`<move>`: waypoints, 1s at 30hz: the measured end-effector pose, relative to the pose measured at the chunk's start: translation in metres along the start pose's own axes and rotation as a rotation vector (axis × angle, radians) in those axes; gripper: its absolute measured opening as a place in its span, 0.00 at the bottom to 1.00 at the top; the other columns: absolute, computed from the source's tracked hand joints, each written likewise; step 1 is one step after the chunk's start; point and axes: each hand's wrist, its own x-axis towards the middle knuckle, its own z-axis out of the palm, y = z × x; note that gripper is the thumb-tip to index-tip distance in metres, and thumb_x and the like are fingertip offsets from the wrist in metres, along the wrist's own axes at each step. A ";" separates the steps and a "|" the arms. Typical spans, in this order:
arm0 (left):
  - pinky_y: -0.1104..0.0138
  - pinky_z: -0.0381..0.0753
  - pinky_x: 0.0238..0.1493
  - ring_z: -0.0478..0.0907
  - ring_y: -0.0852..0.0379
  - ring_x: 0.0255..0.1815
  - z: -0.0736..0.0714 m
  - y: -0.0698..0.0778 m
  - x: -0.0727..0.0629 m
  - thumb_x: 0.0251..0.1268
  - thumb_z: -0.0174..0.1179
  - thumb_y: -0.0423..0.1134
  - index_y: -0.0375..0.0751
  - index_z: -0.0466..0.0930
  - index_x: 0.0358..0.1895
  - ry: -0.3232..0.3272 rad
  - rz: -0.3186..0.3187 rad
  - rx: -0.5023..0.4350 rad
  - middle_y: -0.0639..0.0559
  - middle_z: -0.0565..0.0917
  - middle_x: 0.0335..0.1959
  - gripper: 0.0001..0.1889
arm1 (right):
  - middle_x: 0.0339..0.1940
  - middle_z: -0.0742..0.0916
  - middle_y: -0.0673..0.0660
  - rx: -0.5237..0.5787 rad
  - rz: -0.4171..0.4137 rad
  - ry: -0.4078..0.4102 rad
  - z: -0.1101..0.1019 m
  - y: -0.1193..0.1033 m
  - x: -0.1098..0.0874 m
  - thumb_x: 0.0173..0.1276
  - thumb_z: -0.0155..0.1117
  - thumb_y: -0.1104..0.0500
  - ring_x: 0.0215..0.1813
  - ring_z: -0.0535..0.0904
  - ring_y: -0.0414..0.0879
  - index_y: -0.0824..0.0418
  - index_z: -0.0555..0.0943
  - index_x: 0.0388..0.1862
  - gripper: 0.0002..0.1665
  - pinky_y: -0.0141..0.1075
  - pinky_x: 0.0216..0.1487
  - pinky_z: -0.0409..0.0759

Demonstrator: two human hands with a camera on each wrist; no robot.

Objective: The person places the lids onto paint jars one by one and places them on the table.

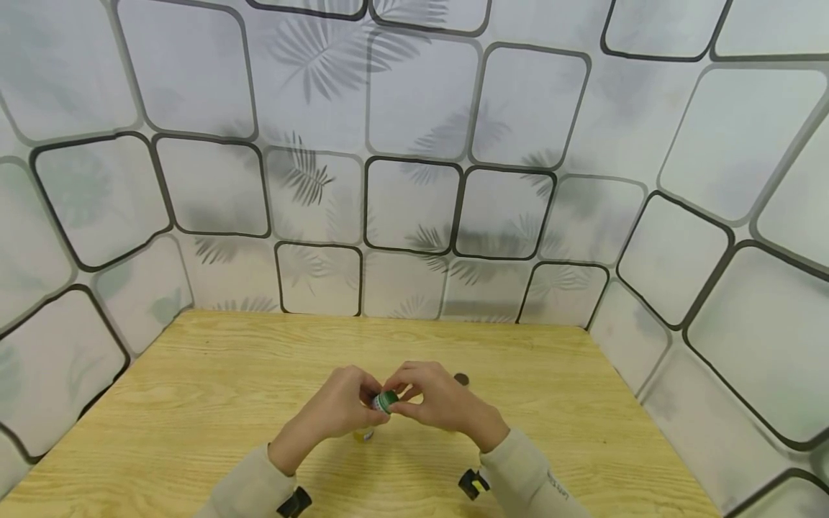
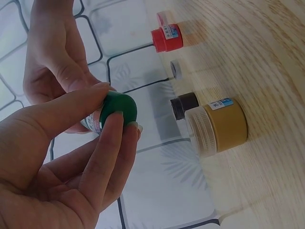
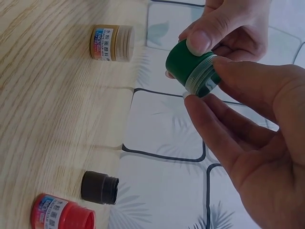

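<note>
Both hands hold a small green paint jar [image 1: 386, 401] above the table. My left hand [image 1: 345, 406] grips its green body between thumb and fingers. With thumb and fingertips, my right hand [image 1: 437, 399] pinches the clear ribbed lid [image 3: 198, 78] at the jar's other end. The jar is tilted on its side in the right wrist view. Below the left hand stands an ochre paint jar [image 2: 231, 126] with a clear lid. A dark jar [image 3: 97, 187] and a red paint jar [image 3: 62, 212] show narrower necks without lids. In the head view the red jar is hidden.
A clear lid [image 2: 176, 70] stands near the dark jar, and a pinkish lid [image 2: 162, 19] is beside the red jar. The wooden table [image 1: 246, 360] meets patterned walls [image 1: 414, 201] at its back and sides.
</note>
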 end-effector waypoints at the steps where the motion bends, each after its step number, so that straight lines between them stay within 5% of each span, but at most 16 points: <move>1: 0.71 0.83 0.29 0.85 0.61 0.30 0.000 0.000 0.000 0.58 0.75 0.32 0.35 0.89 0.36 0.000 0.000 0.001 0.49 0.90 0.30 0.06 | 0.48 0.88 0.59 -0.004 0.004 0.003 0.000 0.000 0.000 0.69 0.71 0.66 0.48 0.89 0.49 0.65 0.85 0.53 0.14 0.25 0.46 0.85; 11: 0.71 0.83 0.30 0.86 0.59 0.31 0.000 0.000 0.001 0.58 0.75 0.33 0.35 0.90 0.37 -0.006 -0.001 -0.001 0.48 0.90 0.30 0.06 | 0.47 0.89 0.58 -0.023 0.024 0.011 0.001 0.001 0.000 0.70 0.71 0.64 0.46 0.88 0.45 0.64 0.85 0.52 0.13 0.23 0.44 0.84; 18: 0.71 0.83 0.30 0.85 0.59 0.30 0.000 -0.002 0.001 0.58 0.75 0.32 0.35 0.89 0.36 -0.006 0.001 0.010 0.48 0.90 0.30 0.06 | 0.51 0.86 0.58 -0.041 0.019 0.021 0.000 0.002 -0.002 0.69 0.72 0.63 0.49 0.87 0.53 0.62 0.84 0.55 0.16 0.30 0.47 0.87; 30: 0.73 0.83 0.31 0.86 0.56 0.31 0.000 -0.003 0.002 0.58 0.75 0.32 0.36 0.90 0.38 -0.009 0.019 0.006 0.48 0.91 0.31 0.06 | 0.50 0.86 0.54 -0.063 -0.074 -0.005 0.000 0.004 0.000 0.65 0.74 0.68 0.52 0.85 0.44 0.59 0.85 0.47 0.12 0.31 0.52 0.86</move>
